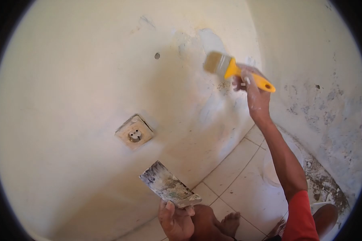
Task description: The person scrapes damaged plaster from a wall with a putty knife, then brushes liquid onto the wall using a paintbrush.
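Observation:
A paintbrush [228,67] with a yellow handle and a pale metal band is in my right hand [253,86], fingers wrapped round the handle. Its bristles point left, in front of a patched part of the wall [211,42] near the corner. Low in the view, my left hand [175,220] grips a wide, stained metal scraper [169,184] from below, its blade tilted up and to the left. Whether the bristles touch the wall I cannot tell.
A power socket [135,134] sits in the wall left of centre, with a small dark hole [157,56] above. A whitish bucket [271,170] stands on the tiled floor [229,168], partly behind my right forearm. Debris [319,180] lies along the right wall.

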Tool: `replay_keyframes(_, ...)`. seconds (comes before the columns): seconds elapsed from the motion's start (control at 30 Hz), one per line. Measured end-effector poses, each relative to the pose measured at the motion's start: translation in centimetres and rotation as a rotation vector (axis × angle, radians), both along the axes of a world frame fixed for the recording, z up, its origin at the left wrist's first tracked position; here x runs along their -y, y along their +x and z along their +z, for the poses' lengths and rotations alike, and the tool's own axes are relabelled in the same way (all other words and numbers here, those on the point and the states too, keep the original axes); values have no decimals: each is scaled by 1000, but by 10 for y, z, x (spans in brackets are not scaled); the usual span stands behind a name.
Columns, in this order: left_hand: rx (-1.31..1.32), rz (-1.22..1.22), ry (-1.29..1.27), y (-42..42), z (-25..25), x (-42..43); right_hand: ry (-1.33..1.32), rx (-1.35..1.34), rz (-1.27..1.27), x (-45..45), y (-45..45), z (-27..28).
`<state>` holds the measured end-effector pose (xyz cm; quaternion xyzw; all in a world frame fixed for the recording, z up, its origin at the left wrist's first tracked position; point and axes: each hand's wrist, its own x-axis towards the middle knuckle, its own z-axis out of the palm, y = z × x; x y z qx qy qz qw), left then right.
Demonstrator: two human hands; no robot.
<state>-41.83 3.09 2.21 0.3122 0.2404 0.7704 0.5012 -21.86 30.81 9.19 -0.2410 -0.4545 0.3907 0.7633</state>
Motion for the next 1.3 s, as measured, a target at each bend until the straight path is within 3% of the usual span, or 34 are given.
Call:
replay_keyframes(0.03,3,-1,-1,-2,-3,-1,-1,3,-1,1,2,12)
replay_keyframes(0.1,62,-45,61,-4,-9,-1,364,289,-363,-7,0,45)
replay_keyframes(0.13,64,-35,61,-3,-9,-1,366,290,-352,-11,-2,53)
replay_keyframes(0.2,5,16,21,0,-6,-2,660,763,-513,-18,-7,66)
replay_keyframes(0.33,11,166,-79,4,-3,-8,830,1021,-566,17,-22,19)
replay_keyframes(0.4,48,14,3,-3,-4,-7,602,1202,52,44,-14,11)
replay_keyframes(0.43,37,2,3,-2,0,-7,594,1196,38,37,-11,11)
replay_keyframes(0.5,22,118,-169,4,10,-5,852,960,-104,6,-1,18)
replay_keyframes(0.57,15,96,-161,4,10,-5,476,623,124,-12,9,60)
replay_keyframes(0.6,17,87,-144,7,9,-3,343,606,101,-22,20,79)
replay_keyframes(0.67,85,43,-69,-5,-12,1,455,488,-57,-62,38,96)
replay_keyframes(0.7,167,5,16,-9,-20,5,382,578,-237,-77,51,97)
replay_keyframes(0.77,51,75,-19,-11,-12,5,352,474,-316,-37,50,108)
replay_keyframes(0.8,-63,131,-14,-10,-7,0,211,501,-254,-42,47,84)
replay_keyframes(0.87,2,194,-50,2,0,-6,561,744,-298,-55,37,36)
replay_keyframes(0.9,73,266,-65,7,2,-8,723,1045,-533,-52,24,7)
replay_keyframes(0.93,61,260,-72,8,2,-8,733,1069,-629,-35,2,-27)
replay_keyframes(0.97,47,244,-63,9,3,-7,699,1053,-538,-16,-12,-53)
replay_keyframes(1.03,34,225,-57,10,2,-8,655,955,-407,12,-24,-85)
replay_keyframes(1.1,-27,178,-50,8,4,-6,552,650,63,29,-20,-100)
replay_keyframes(1.13,-37,182,-60,1,-3,1,394,525,102,20,-16,-108)
replay_keyframes(1.2,-189,505,-288,-19,-22,16,145,278,154,-16,3,-118)
replay_keyframes(1.23,-204,507,-298,-10,-12,16,53,159,169,-34,15,-121)
replay_keyframes(1.3,32,302,-158,17,11,10,-102,106,53,-55,32,-125)
